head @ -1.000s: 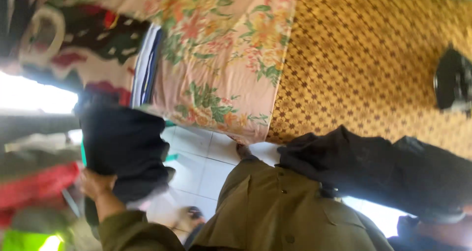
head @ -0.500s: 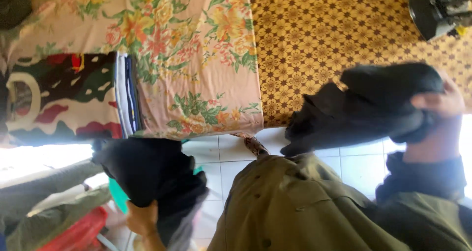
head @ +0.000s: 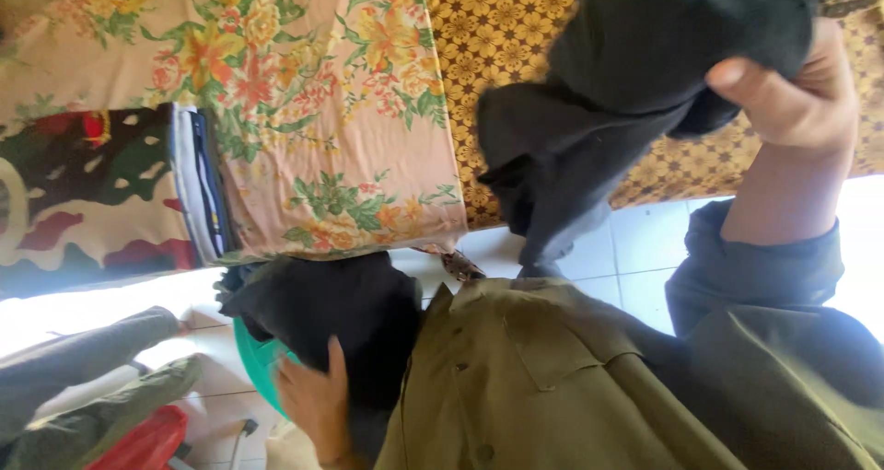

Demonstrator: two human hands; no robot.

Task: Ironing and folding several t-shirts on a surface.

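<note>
My right hand (head: pixel 792 102) is raised at the upper right and grips a bunch of black cloth (head: pixel 626 92), which hangs down in front of the bed. My left hand (head: pixel 313 401) is low at the left, fingers pressed on another dark bundle of black cloth (head: pixel 341 313) beside my chest. An olive button shirt (head: pixel 552 387) on my body fills the lower middle and hides any link between the two black pieces. A dark sleeve (head: pixel 755 267) covers my right forearm.
A floral pink sheet (head: pixel 322 111) covers a bed, with a brown patterned cloth (head: pixel 497 28) next to it and a camouflage fabric (head: pixel 83 194) at the left. A green basin (head: pixel 250 359) sits under the left bundle. White floor tiles (head: pixel 635 240), olive clothes (head: pixel 92 378) and a red item (head: pixel 138 442) lie below.
My right hand has lifted its black cloth up toward the top right. The left bundle has come in closer to my chest, and the view has shifted across the bed.
</note>
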